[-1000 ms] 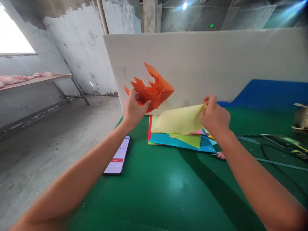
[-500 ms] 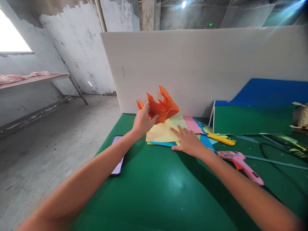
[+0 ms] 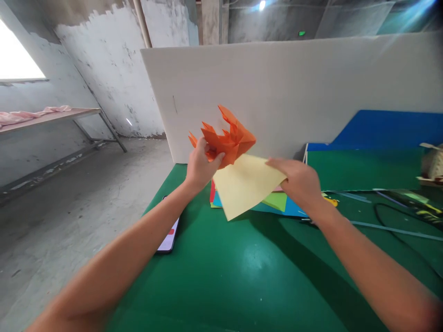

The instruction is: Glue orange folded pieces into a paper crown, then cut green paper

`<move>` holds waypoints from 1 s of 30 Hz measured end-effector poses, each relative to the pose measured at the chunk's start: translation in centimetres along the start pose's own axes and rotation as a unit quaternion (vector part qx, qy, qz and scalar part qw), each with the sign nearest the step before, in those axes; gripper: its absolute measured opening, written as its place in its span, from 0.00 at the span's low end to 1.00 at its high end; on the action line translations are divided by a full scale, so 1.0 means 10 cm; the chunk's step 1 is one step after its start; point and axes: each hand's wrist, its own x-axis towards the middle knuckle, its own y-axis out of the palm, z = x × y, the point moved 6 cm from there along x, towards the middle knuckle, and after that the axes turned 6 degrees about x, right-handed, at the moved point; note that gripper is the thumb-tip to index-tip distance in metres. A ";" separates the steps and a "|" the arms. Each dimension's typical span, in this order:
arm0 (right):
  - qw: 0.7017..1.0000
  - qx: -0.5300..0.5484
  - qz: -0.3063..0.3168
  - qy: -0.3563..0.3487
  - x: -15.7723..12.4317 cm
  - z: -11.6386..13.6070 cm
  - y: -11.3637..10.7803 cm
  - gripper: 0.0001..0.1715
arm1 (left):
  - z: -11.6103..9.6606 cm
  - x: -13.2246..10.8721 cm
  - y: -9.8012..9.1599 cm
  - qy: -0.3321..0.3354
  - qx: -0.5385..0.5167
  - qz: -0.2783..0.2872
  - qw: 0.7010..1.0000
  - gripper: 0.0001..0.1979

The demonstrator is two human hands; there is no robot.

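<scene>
My left hand [image 3: 200, 167] is closed on a folded orange paper figure [image 3: 226, 137] with jagged points, held up in front of the white board [image 3: 311, 87]. My right hand [image 3: 300, 180] grips the right corner of a pale yellow paper sheet [image 3: 246, 184] and holds it lifted above the green table [image 3: 249, 272]. Under the sheet lies a stack of coloured papers [image 3: 277, 204], with green, blue and red edges showing.
A phone [image 3: 168, 239] with a lit screen lies by the table's left edge, partly under my left forearm. A blue and green panel [image 3: 374, 161] leans at the back right. Cables and thin strips [image 3: 398, 216] lie on the right. Bare concrete floor is to the left.
My right hand, flat on the paper stack half a second ago, has closed on the yellow sheet and lifted it. The orange figure has risen slightly. My right arm now hides the pink glue gun.
</scene>
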 end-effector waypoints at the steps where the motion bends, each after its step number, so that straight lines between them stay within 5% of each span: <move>1: 0.999 -0.022 -0.032 -0.013 0.03 0.01 -0.08 0.34 | -0.01 0.04 -0.05 0.004 -0.009 -0.017 1.000 0.15; 4: 0.996 -0.088 -0.007 -0.033 0.00 0.03 -0.05 0.34 | 0.01 0.09 -0.15 0.003 -0.017 -0.045 0.999 0.16; 9: 0.978 -0.134 0.156 -0.045 -0.23 -0.03 0.50 0.29 | 0.09 -0.01 -0.12 -0.022 0.007 -0.014 1.000 0.15; 13: 0.969 -0.126 0.208 -0.046 -0.28 -0.19 0.74 0.30 | 0.12 -0.14 0.05 -0.022 0.055 0.040 0.997 0.14; 17: 0.960 -0.099 0.253 -0.061 -0.35 -0.19 0.75 0.32 | 0.13 -0.25 0.37 0.008 0.124 0.116 0.985 0.13; 20: 0.958 -0.071 0.262 -0.095 -0.42 -0.03 0.69 0.36 | 0.15 -0.34 0.64 0.049 0.182 0.167 0.968 0.14; 24: 0.961 -0.047 0.244 -0.122 -0.45 0.14 0.66 0.20 | 0.24 -0.45 0.89 0.060 0.192 0.203 0.958 0.17; 30: 0.980 -0.048 0.174 -0.085 -0.40 0.08 0.65 0.12 | 0.22 -0.56 0.93 0.100 0.202 0.255 0.940 0.24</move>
